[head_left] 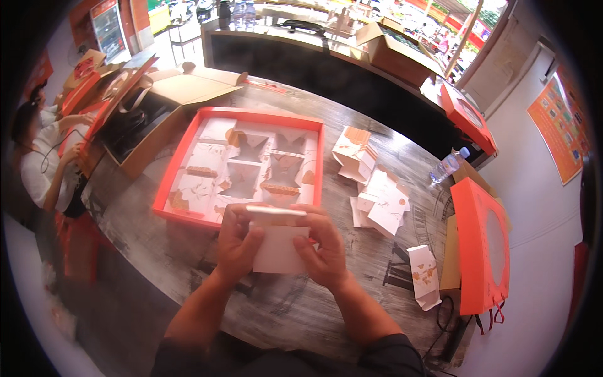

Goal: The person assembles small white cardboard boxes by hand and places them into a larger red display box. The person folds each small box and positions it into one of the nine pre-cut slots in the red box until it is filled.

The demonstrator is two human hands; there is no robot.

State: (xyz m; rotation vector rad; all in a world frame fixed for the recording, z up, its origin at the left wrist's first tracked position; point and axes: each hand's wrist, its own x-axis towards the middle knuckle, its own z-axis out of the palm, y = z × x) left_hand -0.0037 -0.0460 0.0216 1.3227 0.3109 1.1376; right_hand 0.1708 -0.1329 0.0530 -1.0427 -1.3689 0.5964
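Note:
My left hand (238, 245) and my right hand (324, 246) grip a small white paper carton (279, 252) from its two sides, thumbs on the face toward me. Its upper edge is bent over, and the fingers behind it are partly hidden. Just beyond my hands lies a shallow red box (176, 166), with white patterned inserts and several square openings inside. Right of it, white and orange printed cartons (355, 154) lie close to a loose pile of white cartons (382, 204). A single flattish white carton (423, 276) rests nearer my right forearm.
At the table's right edge stands a red gift box (482, 248) with an oval window, near a water bottle (447, 166). An open cardboard box (135, 141) with dark contents is at the left. Past it, a person in a white top (47, 160) handles red boxes.

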